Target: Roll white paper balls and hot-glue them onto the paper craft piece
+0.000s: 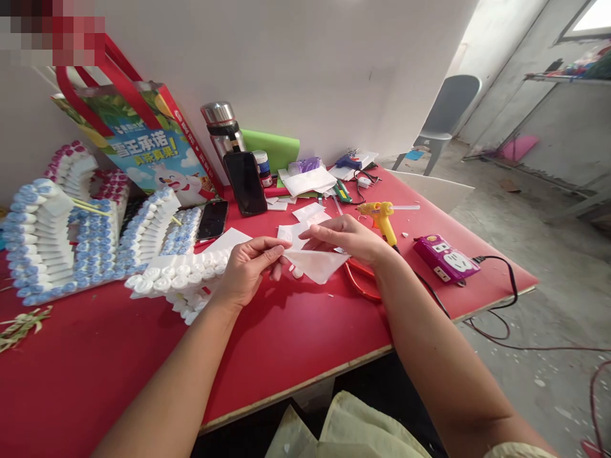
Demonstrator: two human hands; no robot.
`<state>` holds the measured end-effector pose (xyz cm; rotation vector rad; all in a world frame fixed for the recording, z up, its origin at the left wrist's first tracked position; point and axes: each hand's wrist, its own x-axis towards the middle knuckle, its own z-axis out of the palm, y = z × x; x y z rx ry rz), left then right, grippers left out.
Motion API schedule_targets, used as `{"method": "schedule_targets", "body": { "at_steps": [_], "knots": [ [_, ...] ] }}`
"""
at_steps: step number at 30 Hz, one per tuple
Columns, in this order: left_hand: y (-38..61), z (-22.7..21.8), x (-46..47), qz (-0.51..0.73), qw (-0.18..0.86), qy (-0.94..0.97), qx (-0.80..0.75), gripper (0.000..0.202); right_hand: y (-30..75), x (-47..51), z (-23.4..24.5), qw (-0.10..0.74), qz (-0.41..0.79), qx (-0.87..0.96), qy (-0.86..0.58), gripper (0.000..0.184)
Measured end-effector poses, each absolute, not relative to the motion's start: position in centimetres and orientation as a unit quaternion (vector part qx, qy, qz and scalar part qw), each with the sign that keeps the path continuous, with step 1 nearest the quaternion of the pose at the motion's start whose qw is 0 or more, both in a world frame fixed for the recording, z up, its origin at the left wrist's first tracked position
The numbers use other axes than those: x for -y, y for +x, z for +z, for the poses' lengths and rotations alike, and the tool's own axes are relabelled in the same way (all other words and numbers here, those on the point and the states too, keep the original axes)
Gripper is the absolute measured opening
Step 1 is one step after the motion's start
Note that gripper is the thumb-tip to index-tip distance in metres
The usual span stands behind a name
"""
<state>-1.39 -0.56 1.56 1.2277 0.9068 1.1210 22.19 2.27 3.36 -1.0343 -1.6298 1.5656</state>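
My left hand [249,270] and my right hand [347,236] together hold a white paper sheet [319,263] above the red table [296,343]. The left fingers pinch its left corner, and the right fingers close over its top edge. Just left of my left hand lies a white piece of rolled paper tubes [177,280]. A yellow glue gun [382,217] stands right behind my right hand. Red-handled scissors [361,282] lie under my right wrist.
Blue-tipped paper-roll structures [57,248] fill the left side, with a printed red-handled bag [143,146] behind. Two phones [245,183], a steel flask [221,127], paper scraps and a purple power strip [445,257] with a black cable sit on the table. A grey chair [443,114] stands beyond.
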Motion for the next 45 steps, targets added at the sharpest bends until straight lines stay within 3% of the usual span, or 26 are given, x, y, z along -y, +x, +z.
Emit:
{"method": "schedule_targets", "body": {
  "at_steps": [4,9,17,20,26,30,33,36,39,42,45],
  "knots": [
    [-1.4,1.8,0.9,0.44,0.606,0.546,-0.375,0.018,21.0,-1.6,3.6,0.285,0.703,0.574,-0.309,0.056],
    [-1.3,1.9,1.0,0.405,0.583,0.586,-0.391,0.018,20.1,-1.6,3.2,0.207,0.741,0.589,-0.248,0.05],
    [-2.6,1.8,-0.2,0.576,0.541,0.471,-0.393,0.013,23.4,-2.3,3.9,0.193,0.719,0.613,-0.264,0.037],
    [-3.0,2.0,-0.6,0.625,0.515,0.446,-0.382,0.014,23.4,-2.6,3.5,0.259,0.693,0.604,-0.297,0.036],
    [-2.7,2.0,-0.5,0.636,0.489,0.445,-0.398,0.016,22.8,-3.5,2.8,0.531,0.55,0.526,-0.373,0.02],
    [-2.6,1.9,-0.2,0.604,0.518,0.466,-0.388,0.014,23.4,-4.0,2.9,0.653,0.473,0.463,-0.367,0.018],
    [-2.2,1.9,0.3,0.535,0.562,0.502,-0.381,0.014,22.5,-3.4,3.2,0.592,0.546,0.477,-0.351,0.028],
    [-1.4,1.8,0.9,0.486,0.586,0.528,-0.376,0.016,20.6,-2.1,3.5,0.421,0.675,0.515,-0.318,0.048],
    [-1.1,1.6,1.0,0.468,0.582,0.547,-0.378,0.015,19.3,-1.3,3.4,0.293,0.713,0.564,-0.297,0.048],
    [-1.2,1.5,0.8,0.461,0.544,0.581,-0.392,0.018,19.2,-1.5,2.8,0.245,0.716,0.591,-0.281,0.044],
    [-1.1,1.5,0.7,0.437,0.509,0.616,-0.414,0.02,19.4,-2.2,2.2,0.249,0.687,0.621,-0.282,0.038]
  ]
}}
